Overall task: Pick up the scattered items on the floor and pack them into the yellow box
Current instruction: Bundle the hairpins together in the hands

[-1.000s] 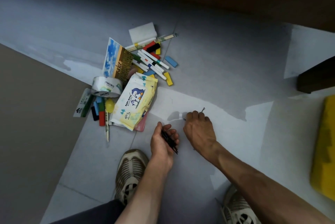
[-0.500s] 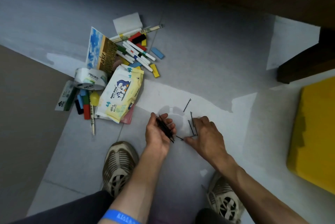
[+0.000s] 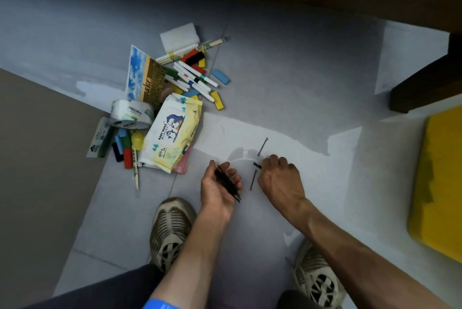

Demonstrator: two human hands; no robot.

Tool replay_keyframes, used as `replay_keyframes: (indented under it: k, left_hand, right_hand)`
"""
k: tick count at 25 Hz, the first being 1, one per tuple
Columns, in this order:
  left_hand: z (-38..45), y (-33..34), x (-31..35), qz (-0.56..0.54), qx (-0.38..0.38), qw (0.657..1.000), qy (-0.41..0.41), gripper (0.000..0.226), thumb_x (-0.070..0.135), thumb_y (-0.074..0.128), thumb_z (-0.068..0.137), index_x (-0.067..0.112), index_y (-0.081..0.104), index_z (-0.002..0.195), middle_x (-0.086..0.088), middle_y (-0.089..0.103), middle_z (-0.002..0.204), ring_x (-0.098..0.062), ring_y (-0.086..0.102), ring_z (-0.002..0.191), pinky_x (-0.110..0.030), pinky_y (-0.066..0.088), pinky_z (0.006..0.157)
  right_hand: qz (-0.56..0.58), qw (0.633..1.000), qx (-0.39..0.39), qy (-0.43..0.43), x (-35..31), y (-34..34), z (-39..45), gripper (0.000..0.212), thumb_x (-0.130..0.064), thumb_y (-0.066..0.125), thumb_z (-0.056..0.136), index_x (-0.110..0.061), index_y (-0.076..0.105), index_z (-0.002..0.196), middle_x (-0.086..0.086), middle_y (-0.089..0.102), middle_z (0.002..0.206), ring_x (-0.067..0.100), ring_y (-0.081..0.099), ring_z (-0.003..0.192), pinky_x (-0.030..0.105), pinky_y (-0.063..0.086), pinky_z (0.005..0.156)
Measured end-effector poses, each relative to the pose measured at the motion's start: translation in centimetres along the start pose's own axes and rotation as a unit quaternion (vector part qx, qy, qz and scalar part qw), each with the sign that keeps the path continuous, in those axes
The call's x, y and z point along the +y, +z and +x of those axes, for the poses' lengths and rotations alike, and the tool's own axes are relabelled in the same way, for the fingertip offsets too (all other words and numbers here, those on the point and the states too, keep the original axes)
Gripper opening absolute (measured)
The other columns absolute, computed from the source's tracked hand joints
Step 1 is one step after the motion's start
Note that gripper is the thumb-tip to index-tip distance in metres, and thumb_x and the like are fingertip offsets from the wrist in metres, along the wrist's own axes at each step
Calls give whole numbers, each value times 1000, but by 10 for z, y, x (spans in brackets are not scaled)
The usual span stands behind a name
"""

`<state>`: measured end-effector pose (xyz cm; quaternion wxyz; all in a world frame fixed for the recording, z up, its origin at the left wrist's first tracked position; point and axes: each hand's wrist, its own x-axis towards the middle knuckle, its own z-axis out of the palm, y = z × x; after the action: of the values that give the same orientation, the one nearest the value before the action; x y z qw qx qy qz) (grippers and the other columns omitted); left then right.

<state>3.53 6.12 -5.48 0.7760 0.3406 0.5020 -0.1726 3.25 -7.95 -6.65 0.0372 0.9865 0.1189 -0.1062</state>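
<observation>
My left hand [image 3: 218, 187] is palm up with its fingers curled around a bunch of black hairpins [image 3: 227, 183]. To its right, my right hand [image 3: 281, 178] is down on the grey floor and pinches a black hairpin [image 3: 257, 165] at its fingertips. Two more hairpins lie loose on the floor: one [image 3: 262, 146] just beyond my right hand, another [image 3: 253, 179] between my hands. The yellow box [image 3: 440, 183] sits at the right edge, partly out of view.
A pile lies at upper left: a baby wipes pack [image 3: 172, 133], a tape roll [image 3: 132, 113], a picture card [image 3: 145, 76], white markers [image 3: 195, 78], coloured blocks [image 3: 125, 148] and a white sponge [image 3: 180, 36]. My shoes [image 3: 171, 228] are below my hands. Dark furniture [image 3: 425, 83] stands at upper right.
The view shifted, showing more of the yellow box. My right hand moved over the loose hairpins and now pinches one; my left hand kept holding its bunch.
</observation>
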Motion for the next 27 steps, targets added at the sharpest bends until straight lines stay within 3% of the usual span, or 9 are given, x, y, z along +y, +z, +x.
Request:
replay_keyframes:
  k: [3, 8, 11, 14, 16, 20, 22, 25, 27]
  left_hand:
    - [0, -3, -1, 0, -2, 1000, -5, 34, 42, 45, 95, 12, 59, 85, -4, 58, 62, -20, 52, 56, -30, 37, 55]
    - [-2, -5, -7, 1, 0, 1000, -17, 35, 41, 46, 95, 10, 60, 89, -6, 59, 65, -21, 53, 57, -31, 39, 56]
    - [-2, -4, -8, 14, 4, 1000, -20, 34, 40, 46, 96, 9, 60, 91, -7, 59, 67, -21, 54, 58, -31, 40, 56]
    - [-1, 2, -13, 7, -10, 999, -29, 38, 43, 47, 96, 9, 62, 87, -8, 60, 69, -23, 58, 63, -33, 45, 62]
    - [-2, 8, -15, -10, -31, 999, -40, 38, 41, 47, 96, 9, 64, 85, -8, 61, 68, -24, 60, 66, -33, 52, 62]
    - [2, 7, -8, 23, -16, 998, -47, 28, 28, 44, 96, 11, 60, 82, -4, 55, 61, -17, 52, 51, -26, 40, 48]
    - [5, 3, -1, 31, 12, 998, -46, 28, 28, 42, 97, 13, 58, 80, -3, 52, 59, -16, 47, 49, -25, 36, 46]
    - [7, -1, 2, 31, 26, 998, -44, 29, 31, 44, 96, 14, 58, 78, -3, 51, 60, -17, 47, 50, -24, 36, 47]
    - [8, -2, 2, 22, 24, 999, -38, 28, 32, 47, 95, 14, 58, 77, -3, 51, 61, -17, 47, 50, -26, 35, 50]
  right_hand:
    - [-32, 999, -3, -34, 4, -1, -2, 21, 4, 48, 69, -6, 66, 72, 11, 59, 66, 25, 56, 54, 30, 42, 45]
    - [-33, 995, -86, -48, 1, -8, -1, 10, -8, 64, 72, -12, 68, 79, 4, 63, 73, 20, 59, 62, 27, 44, 52]
    - [142, 973, -137, 121, 4, -19, 12, 22, -24, 45, 94, -9, 60, 102, 9, 63, 98, 27, 61, 86, 31, 43, 65]
    - [433, 873, -159, 159, 2, -32, 8, 18, -37, 56, 80, -20, 56, 73, -7, 64, 74, 15, 60, 71, 30, 41, 58]
    - [480, 854, -157, 121, -6, -41, -3, 16, -40, 57, 71, -25, 58, 67, -14, 63, 64, 3, 57, 60, 28, 47, 57]
    - [336, 939, -14, 73, 6, -29, -13, 14, -32, 55, 88, -29, 68, 93, -9, 69, 90, 15, 63, 79, 30, 50, 66]
    - [168, 983, -54, -41, 10, -12, -11, 22, -24, 48, 95, -24, 65, 109, -3, 65, 103, 22, 60, 91, 33, 50, 68]
    - [127, 986, -75, -79, 4, -7, -10, 6, -13, 65, 84, -15, 68, 89, 3, 65, 88, 26, 62, 79, 33, 49, 57]
    - [128, 987, -51, -86, 0, -11, -5, 18, -4, 79, 64, -11, 63, 70, 6, 62, 71, 27, 60, 62, 30, 43, 45]
